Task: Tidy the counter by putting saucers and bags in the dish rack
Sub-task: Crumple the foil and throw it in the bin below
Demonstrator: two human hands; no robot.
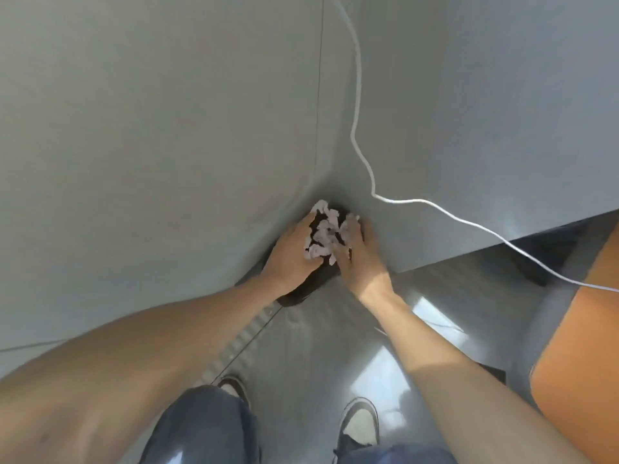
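A crumpled pale pink-white bag (324, 233) sits low in the corner where two grey walls meet, on top of a dark container or bag (301, 293) that stands on the floor. My left hand (289, 259) grips the crumpled bag from the left side. From the right, my right hand (356, 252) presses on it with the fingers curled over its top. Both hands hide much of the dark object. No saucers or dish rack are in view.
A white cable (359, 105) hangs down the wall and runs off to the right, just above my hands. An orange surface (582, 333) fills the right edge. My shoes (358, 420) stand on the shiny grey floor (318, 349) below.
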